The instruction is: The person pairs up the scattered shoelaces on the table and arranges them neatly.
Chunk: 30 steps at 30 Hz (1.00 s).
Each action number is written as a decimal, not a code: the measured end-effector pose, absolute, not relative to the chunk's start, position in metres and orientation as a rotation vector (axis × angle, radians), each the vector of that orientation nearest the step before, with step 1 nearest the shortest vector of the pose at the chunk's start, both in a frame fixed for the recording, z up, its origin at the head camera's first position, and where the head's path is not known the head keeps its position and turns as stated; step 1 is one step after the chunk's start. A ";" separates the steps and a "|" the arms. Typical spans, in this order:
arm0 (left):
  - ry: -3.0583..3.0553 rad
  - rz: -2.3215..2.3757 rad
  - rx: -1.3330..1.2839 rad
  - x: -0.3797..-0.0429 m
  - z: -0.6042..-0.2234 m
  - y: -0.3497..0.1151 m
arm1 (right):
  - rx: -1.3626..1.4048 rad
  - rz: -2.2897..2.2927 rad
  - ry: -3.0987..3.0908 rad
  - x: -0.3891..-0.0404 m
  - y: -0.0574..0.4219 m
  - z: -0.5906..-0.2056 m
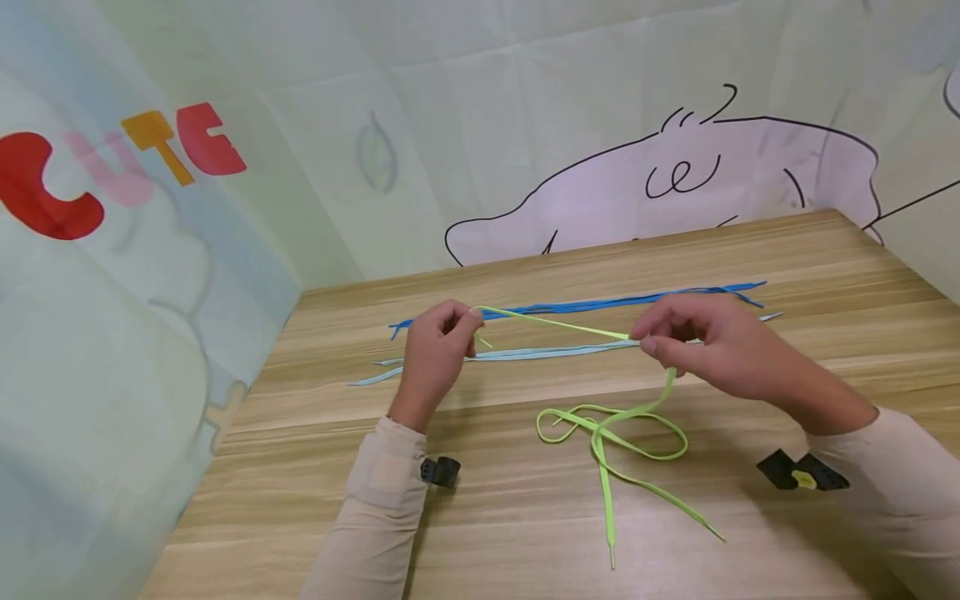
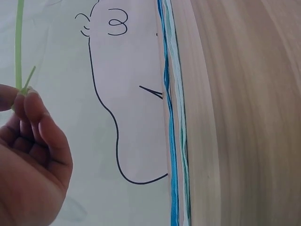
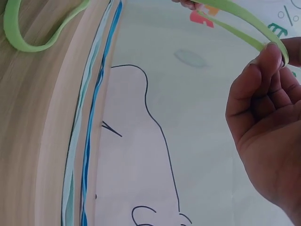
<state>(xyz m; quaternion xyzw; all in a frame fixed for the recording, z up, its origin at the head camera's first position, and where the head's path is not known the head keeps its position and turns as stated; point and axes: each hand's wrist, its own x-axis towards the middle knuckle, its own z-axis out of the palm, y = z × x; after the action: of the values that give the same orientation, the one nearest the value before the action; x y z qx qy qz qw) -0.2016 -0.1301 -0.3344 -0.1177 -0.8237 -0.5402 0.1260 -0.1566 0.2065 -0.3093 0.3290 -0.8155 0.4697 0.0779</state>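
Above the table, a lime-green shoelace (image 1: pixel 555 323) stretches between both hands. My left hand (image 1: pixel 438 354) pinches it close to one end between thumb and fingertips; a short tail pokes out in the left wrist view, where the green lace (image 2: pixel 19 47) rises from the fingers. Further along, my right hand (image 1: pixel 708 342) pinches the lace with thumb and index finger, and in the right wrist view the green strand (image 3: pixel 244 19) bends over those fingertips. Below the right hand, green lace hangs down to loose, crossing loops (image 1: pixel 637 412) on the table, with two tips pointing toward me.
Behind the hands, light blue shoelaces (image 1: pixel 540 353) lie stretched out sideways on the wooden table (image 1: pixel 315 467). Farther back, darker blue shoelaces (image 1: pixel 592 306) lie roughly parallel to them. A printed cloth backdrop (image 1: pixel 390 75) rises behind the table and along its left side.
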 end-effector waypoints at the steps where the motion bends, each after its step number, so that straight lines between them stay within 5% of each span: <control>1: -2.396 -1.575 -0.340 -0.202 -0.335 -0.130 | 0.961 1.432 -2.448 -0.157 0.207 -0.310; 30: -2.389 -1.580 -0.326 -0.203 -0.337 -0.130 | 0.718 1.526 -2.323 -0.170 0.223 -0.315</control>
<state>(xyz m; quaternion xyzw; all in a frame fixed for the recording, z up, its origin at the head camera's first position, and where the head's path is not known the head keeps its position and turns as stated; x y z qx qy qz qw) -0.2034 -0.1303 -0.3370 -0.1123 -0.8218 -0.5435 0.1291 -0.1701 0.2226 -0.3153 0.2479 -0.8017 0.5267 0.1353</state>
